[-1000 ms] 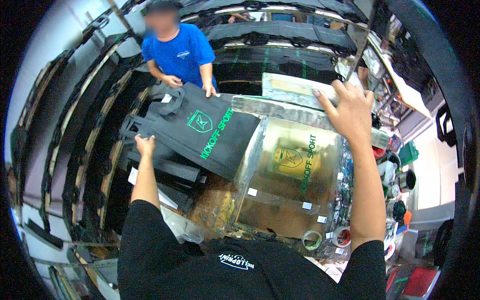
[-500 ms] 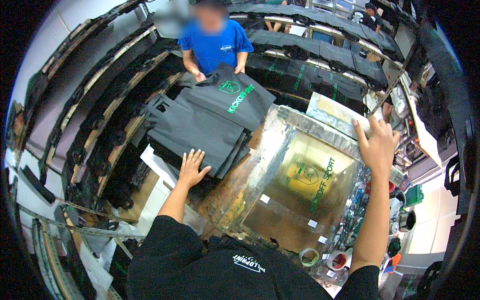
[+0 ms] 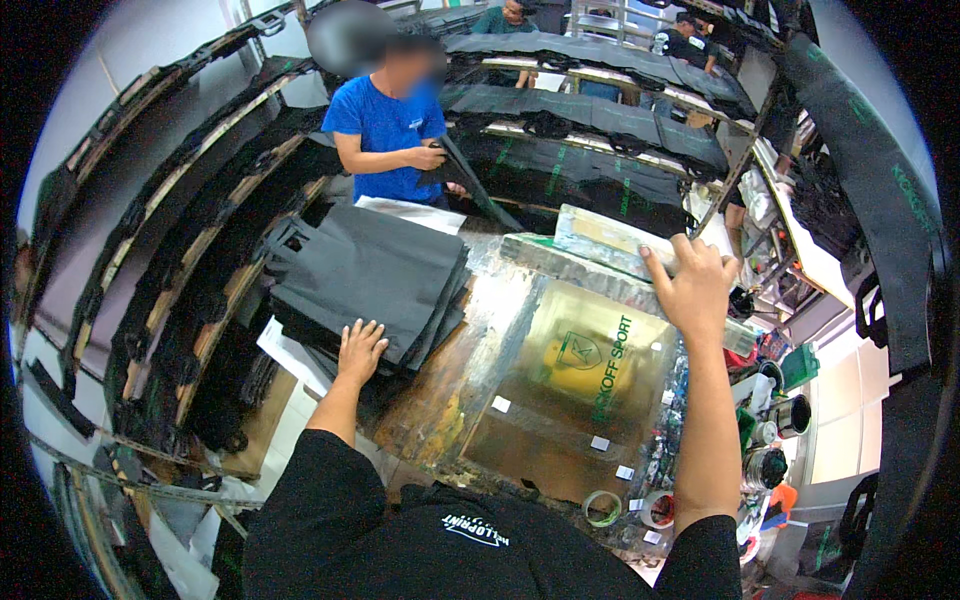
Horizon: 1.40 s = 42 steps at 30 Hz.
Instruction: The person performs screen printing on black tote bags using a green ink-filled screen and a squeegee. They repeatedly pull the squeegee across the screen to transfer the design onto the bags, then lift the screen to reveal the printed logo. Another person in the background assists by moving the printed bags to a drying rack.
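Note:
My left hand (image 3: 361,352) lies with its fingers spread on the near right corner of a stack of black fabric bags (image 3: 365,270). To the right of the stack, a printing screen (image 3: 560,436) rests on a paint-stained table. Its mesh carries a shield emblem and lettering, with a yellowish area showing through. My right hand (image 3: 693,285) is closed over the right end of a long, pale squeegee (image 3: 602,236) at the screen's far edge. The thumb is on the near side; the fingers' far side is hidden.
Across the table a co-worker in a blue shirt (image 3: 385,120) holds a black bag (image 3: 472,182). Racks hung with black bags (image 3: 590,125) curve around the left and back. Tape rolls (image 3: 602,508) lie at the screen's near edge; cans (image 3: 792,415) stand to the right.
The co-worker has lifted the green-printed bag off the stack and turned to the right with it, baring a plain black bag. My hands keep their places on the stack and squeegee.

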Motion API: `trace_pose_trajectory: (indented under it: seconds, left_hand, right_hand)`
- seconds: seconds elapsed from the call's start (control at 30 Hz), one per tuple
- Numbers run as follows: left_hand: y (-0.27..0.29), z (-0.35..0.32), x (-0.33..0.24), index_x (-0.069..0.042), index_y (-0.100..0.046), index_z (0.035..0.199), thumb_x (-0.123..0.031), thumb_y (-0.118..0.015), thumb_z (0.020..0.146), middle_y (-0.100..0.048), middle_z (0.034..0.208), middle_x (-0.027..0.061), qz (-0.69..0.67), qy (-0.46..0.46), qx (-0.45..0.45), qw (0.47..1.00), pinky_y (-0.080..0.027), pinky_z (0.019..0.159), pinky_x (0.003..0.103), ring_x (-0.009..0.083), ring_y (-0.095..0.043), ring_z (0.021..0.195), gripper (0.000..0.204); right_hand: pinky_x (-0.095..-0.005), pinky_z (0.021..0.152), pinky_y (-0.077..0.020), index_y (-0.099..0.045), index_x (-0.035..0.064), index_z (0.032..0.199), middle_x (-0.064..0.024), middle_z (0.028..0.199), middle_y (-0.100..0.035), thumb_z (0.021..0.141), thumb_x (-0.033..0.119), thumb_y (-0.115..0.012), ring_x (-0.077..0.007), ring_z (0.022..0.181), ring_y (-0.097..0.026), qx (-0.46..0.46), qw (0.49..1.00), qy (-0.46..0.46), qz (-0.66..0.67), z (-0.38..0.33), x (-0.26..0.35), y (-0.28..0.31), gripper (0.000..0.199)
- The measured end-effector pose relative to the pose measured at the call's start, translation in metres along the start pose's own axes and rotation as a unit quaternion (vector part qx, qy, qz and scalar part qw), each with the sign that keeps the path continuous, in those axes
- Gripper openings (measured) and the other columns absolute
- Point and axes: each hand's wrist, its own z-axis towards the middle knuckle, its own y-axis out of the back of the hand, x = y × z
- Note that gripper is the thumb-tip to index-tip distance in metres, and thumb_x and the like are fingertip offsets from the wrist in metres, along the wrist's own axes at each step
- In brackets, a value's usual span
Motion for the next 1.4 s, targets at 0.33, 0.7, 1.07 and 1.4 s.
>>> trace_pose_trajectory:
  seconds: [0.33, 0.7, 1.07, 1.4]
  left_hand:
    - [0.061, 0.058, -0.023, -0.012, -0.080, 0.116, -0.040, -0.047, 0.111, -0.078, 0.118, 0.0125, -0.003, -0.014, -0.022, 1.000, -0.039, 0.114, 0.055, 0.0340, -0.069, 0.121, 0.044]
    - [-0.014, 0.004, -0.300, -0.008, -0.077, 0.119, -0.044, -0.045, 0.112, -0.077, 0.125, 0.0107, -0.118, -0.216, 0.047, 0.968, -0.042, 0.114, 0.053, 0.0311, -0.070, 0.119, 0.048]
    - [-0.099, -0.052, -0.354, -0.015, -0.039, 0.166, -0.096, -0.051, 0.079, -0.022, 0.177, 0.0155, -0.107, -0.451, 0.174, 0.869, 0.000, 0.124, 0.076, 0.0490, -0.011, 0.162, 0.119]
    - [-0.102, -0.081, -0.403, -0.013, -0.042, 0.164, -0.097, -0.053, 0.076, -0.024, 0.176, 0.0166, -0.155, -0.460, 0.162, 0.859, -0.001, 0.124, 0.076, 0.0487, -0.013, 0.162, 0.122]
  right_hand:
    - [-0.0485, 0.089, -0.0386, -0.074, 0.0078, 0.103, -0.0108, 0.092, -0.067, 0.096, 0.056, -0.068, -0.0303, 0.095, -0.062, -0.028, 0.999, 0.014, 0.008, -0.006, 0.001, -0.001, 0.049]
    - [-0.0503, 0.088, -0.0392, -0.071, 0.0099, 0.097, -0.0112, 0.093, -0.068, 0.096, 0.061, -0.064, -0.0315, 0.096, -0.062, 0.009, 1.000, -0.001, -0.002, 0.009, -0.009, -0.005, 0.051]
    - [-0.0551, 0.089, -0.0408, -0.076, 0.0095, 0.097, -0.0154, 0.093, -0.073, 0.095, 0.069, -0.060, -0.0340, 0.097, -0.068, -0.004, 1.000, 0.010, -0.008, 0.017, -0.021, -0.018, 0.061]
    - [-0.0499, 0.084, -0.0408, -0.076, 0.0086, 0.091, -0.0149, 0.091, -0.074, 0.095, 0.069, -0.062, -0.0323, 0.091, -0.070, -0.036, 0.999, 0.027, -0.023, 0.019, -0.025, -0.026, 0.062]
